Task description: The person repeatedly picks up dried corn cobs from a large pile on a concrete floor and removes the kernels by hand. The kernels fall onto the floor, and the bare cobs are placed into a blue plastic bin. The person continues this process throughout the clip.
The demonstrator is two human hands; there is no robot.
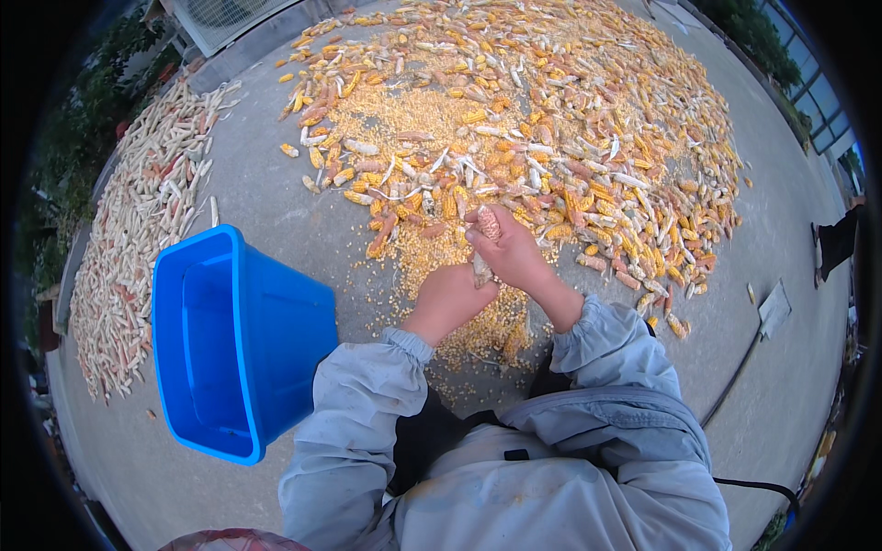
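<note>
My right hand (515, 249) is closed around a pinkish, mostly bare corn cob (489, 222), its far end showing past the fingers. My left hand (449, 300), lower and to the left, grips a paler cob end (481, 270) that meets the right hand's palm. Whether this is the same cob or a second one is hidden by the fingers. Beneath both hands, loose yellow kernels (441, 260) are strewn over the concrete. Just ahead of them begins a wide spread of corn cobs (592, 186), some full of yellow kernels, others partly stripped.
A blue plastic tub (293, 330) lies tipped on its side at my left, mouth facing left. Beyond it is a long heap of stripped cobs (148, 200). A long-handled tool with a flat blade (775, 310) rests at right. Another person's leg (837, 241) shows at the right rim.
</note>
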